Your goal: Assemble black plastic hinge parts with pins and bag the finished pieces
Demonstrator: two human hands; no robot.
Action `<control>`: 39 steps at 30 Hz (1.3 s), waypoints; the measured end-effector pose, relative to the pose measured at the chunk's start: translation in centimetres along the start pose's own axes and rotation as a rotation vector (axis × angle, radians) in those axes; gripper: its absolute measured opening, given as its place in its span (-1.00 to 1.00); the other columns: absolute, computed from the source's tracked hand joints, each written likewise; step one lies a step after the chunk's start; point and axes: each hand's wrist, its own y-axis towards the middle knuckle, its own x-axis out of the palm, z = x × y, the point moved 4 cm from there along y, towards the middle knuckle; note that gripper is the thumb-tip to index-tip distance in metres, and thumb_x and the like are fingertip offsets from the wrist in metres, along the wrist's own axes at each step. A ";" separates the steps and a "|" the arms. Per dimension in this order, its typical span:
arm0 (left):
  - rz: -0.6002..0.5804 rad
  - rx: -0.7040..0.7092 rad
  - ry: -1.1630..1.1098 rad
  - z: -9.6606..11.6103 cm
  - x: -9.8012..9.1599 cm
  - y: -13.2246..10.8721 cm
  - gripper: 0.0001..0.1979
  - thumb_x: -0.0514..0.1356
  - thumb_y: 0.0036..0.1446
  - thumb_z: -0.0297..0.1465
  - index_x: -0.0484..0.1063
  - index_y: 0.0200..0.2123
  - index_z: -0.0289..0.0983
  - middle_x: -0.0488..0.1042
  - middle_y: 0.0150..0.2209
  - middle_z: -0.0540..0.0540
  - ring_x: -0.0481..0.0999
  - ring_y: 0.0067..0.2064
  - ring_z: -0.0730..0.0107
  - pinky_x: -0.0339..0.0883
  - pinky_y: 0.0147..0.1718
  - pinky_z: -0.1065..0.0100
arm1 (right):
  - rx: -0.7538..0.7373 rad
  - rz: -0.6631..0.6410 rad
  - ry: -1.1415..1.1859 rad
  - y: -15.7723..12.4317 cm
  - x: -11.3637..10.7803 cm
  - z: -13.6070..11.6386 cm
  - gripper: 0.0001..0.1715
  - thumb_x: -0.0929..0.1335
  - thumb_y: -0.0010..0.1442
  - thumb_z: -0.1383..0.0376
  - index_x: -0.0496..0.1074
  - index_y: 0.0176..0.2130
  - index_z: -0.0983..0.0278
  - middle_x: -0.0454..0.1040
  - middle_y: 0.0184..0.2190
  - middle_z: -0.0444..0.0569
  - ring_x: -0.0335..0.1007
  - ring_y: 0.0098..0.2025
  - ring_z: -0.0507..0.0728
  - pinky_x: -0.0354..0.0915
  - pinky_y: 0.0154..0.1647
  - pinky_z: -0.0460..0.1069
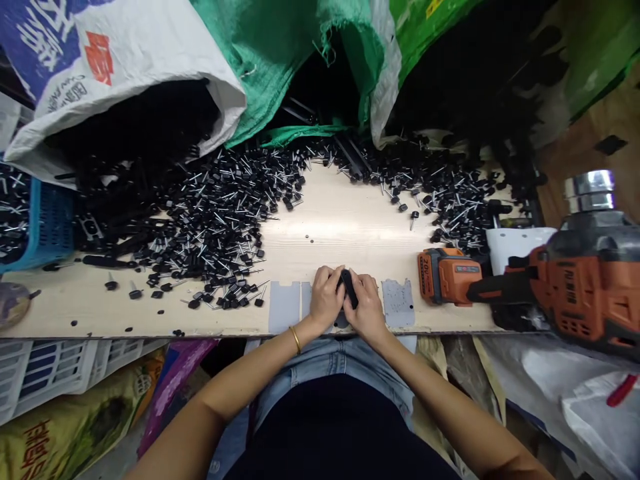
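A short black bar-shaped part (pixel 349 288) stands between my two hands near the table's front edge. My left hand (pixel 327 293) is closed, its fingertips pressed on the left side of the part. From the other side, my right hand (pixel 367 303) wraps its fingers against the same part. Grey pads (pixel 285 307) lie flat under and beside the hands, and a speckled grey pad (pixel 398 303) lies just right of them. What the fingertips cover at the part's lower end is hidden.
Black-headed metal-stemmed screws (pixel 220 220) are heaped on the left, with more (pixel 460 200) at the back right. An orange power tool (pixel 575 280) with a battery (pixel 450 275) rests at the right. Open sacks (pixel 295 47) line the back; a blue basket (pixel 50 220) stands far left.
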 end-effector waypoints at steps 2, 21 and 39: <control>0.006 -0.016 -0.006 0.1 0.1 0.0 -0.61 0.06 0.12 -0.61 0.38 0.01 -0.26 0.30 -0.32 -0.07 0.34 -0.22 0.28 0.32 -0.22 0.27 | 0.001 -0.009 -0.013 0.0 0.0 0.0 -0.24 0.21 0.05 0.47 0.12 0.25 0.28 0.29 -0.20 0.09 0.22 -0.13 0.25 0.30 -0.07 0.17; 0.052 -0.039 0.225 0.0 -3.5 0.4 -0.30 0.01 -0.10 -0.70 0.27 0.16 -0.17 0.24 0.02 -0.25 0.26 0.07 0.01 0.21 0.00 -0.06 | 0.025 0.182 -0.391 1.4 -7.1 5.2 -0.59 0.23 0.22 0.36 0.37 0.06 0.30 0.30 0.10 0.25 0.16 0.18 0.34 0.08 0.17 0.37; -0.034 0.174 0.227 -1.4 -3.6 2.0 -0.71 0.07 -0.03 -0.54 0.42 -0.20 -0.31 0.37 -0.24 -0.19 0.32 -0.13 0.10 0.20 -0.13 0.11 | 0.274 0.195 -0.513 19.0 -12.1 8.4 -0.50 0.20 0.24 0.32 0.29 0.16 0.28 0.31 0.13 0.14 0.16 0.15 0.25 0.06 0.15 0.11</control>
